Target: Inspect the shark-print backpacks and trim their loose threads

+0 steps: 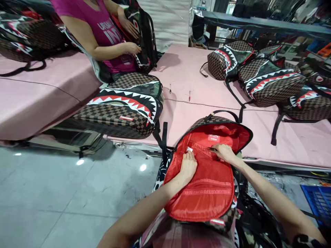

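Left of the open backpack (pixel 219 174), a closed backpack (pixel 129 110) lies flat. Inside the open backpack, at lap level, the left hand (pixel 188 166) curls its fingers by a white tag (pixel 189 149), grip unclear; the right hand (pixel 224 152) pinches a small dark tool (pixel 212 149). The unzipped flap (pixel 200 206) isn't yet closed. Rightward, beyond it, backpacks (pixel 274 82) cluster.

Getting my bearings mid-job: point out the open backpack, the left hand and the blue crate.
Open backpack (pixel 203 172): head view, on its red inside.
Left hand (pixel 188 166): head view, on its back.
Blue crate (pixel 318 201): head view, on its slatted part.
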{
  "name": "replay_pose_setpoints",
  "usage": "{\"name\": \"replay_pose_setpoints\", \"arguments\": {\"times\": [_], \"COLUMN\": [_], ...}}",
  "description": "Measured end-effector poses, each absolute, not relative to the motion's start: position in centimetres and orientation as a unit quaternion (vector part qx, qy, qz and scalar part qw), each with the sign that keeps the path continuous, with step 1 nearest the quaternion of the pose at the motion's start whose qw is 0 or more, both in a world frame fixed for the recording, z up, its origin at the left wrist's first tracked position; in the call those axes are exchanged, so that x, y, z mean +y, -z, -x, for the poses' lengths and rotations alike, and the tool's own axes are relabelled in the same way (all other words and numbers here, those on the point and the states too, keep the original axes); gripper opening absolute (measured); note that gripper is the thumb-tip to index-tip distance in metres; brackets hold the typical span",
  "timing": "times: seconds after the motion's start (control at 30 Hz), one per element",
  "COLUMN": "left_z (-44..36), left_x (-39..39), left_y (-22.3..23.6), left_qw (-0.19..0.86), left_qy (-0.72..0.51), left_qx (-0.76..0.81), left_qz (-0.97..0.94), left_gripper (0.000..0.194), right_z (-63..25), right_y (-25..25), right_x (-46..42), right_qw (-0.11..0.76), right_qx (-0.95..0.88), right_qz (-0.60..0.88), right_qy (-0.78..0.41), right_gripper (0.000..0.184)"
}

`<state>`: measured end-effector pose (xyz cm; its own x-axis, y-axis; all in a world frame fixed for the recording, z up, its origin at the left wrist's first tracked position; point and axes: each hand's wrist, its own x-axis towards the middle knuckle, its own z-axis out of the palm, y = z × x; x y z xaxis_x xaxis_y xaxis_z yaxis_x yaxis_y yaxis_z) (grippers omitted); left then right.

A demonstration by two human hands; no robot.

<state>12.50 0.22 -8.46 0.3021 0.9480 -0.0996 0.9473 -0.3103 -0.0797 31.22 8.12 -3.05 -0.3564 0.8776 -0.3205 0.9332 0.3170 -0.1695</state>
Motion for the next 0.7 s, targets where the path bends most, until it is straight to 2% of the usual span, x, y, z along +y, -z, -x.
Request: {"name": "replay_pose_setpoints", "arguments": {"times": [0.07, 0.17, 0.3, 0.53, 0.63, 0.7], "left_z": [-12.6, -12.5, -12.3, -12.2, -11.6, -10.0], "left_x": [0.1, 0.0, 0.1, 0.4, 1.7, 3.0], "left_y": [8.7, 8.9, 8.8, 7.9, 5.9, 3.9], "left_qw": [0.020, 0.019, -0.001, -0.060, -0.094, -0.143], "left_qy": [-0.070, -0.072, -0.072, -0.053, -0.049, -0.019], "left_qx": [-0.581, -0.574, -0.571, -0.575, -0.576, -0.564], "left_qz": [0.810, 0.816, 0.818, 0.814, 0.811, 0.813], "left_gripper": [0.044, 0.044, 0.046, 0.042, 0.036, 0.034], "right_z": [-31.7, -32.9, -34.1, -39.0, -43.1, -44.7], "right_y": [0.9, -2.8, -5.2, -4.2, -1.4, 2.0], "right_x": [10.7, 14.4, 16.1, 11.3, 6.9, 3.1], "right_qw": [0.037, -0.117, -0.204, -0.420, -0.514, -0.539], "right_qx": [0.825, 0.814, 0.753, 0.545, 0.422, 0.314], "right_qz": [-0.537, -0.505, -0.501, -0.517, -0.562, -0.644], "right_qy": [0.173, 0.262, 0.375, 0.510, 0.492, 0.443], "right_gripper": [0.029, 0.034, 0.037, 0.042, 0.043, 0.043]}}
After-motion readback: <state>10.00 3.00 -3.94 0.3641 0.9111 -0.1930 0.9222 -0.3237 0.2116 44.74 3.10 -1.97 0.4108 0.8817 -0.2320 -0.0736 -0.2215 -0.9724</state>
